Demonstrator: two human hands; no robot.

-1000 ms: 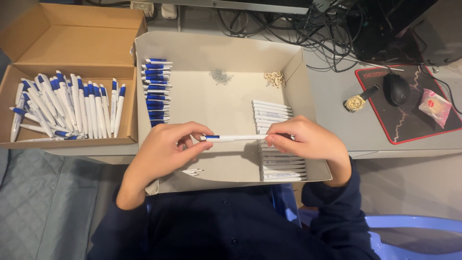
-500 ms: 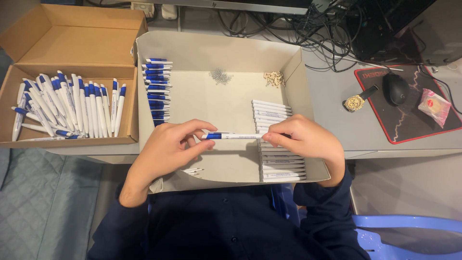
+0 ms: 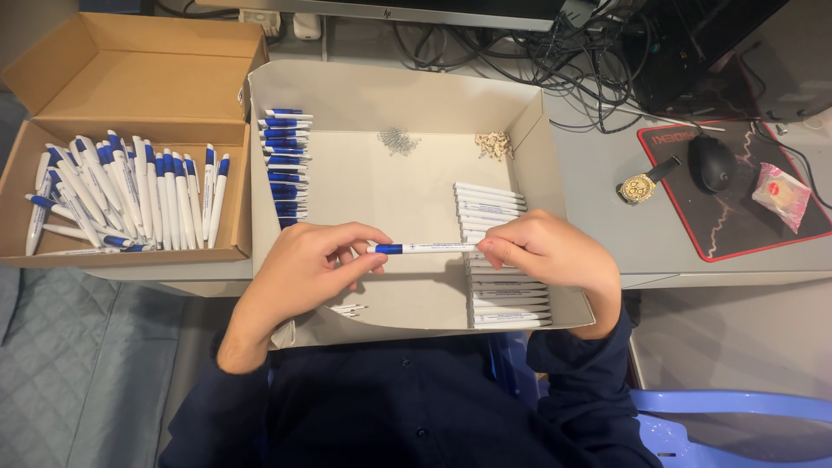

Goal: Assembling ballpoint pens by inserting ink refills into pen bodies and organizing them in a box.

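I see a slim white pen with a blue grip held level between both hands, over the middle of a shallow, pale cardboard tray. My left hand pinches the blue end between thumb and curled fingers; my right hand clasps the white barrel end, fingertips closed round it. Both grips are firm on the pen, neither hand loose.

Inside the tray, a neat column of blue pen parts lies stacked against the left wall, and a column of smooth white barrels runs down the right side, partly hidden under my right hand. At the far wall sit a small heap of thin metal springs and a little pile of tan plastic bits.

To the left, a brown corrugated box with open flaps holds a loose spread of finished white-and-blue pens. On the grey desk to the right lie a gold wristwatch and a rounded black mouse on a red-edged black mat
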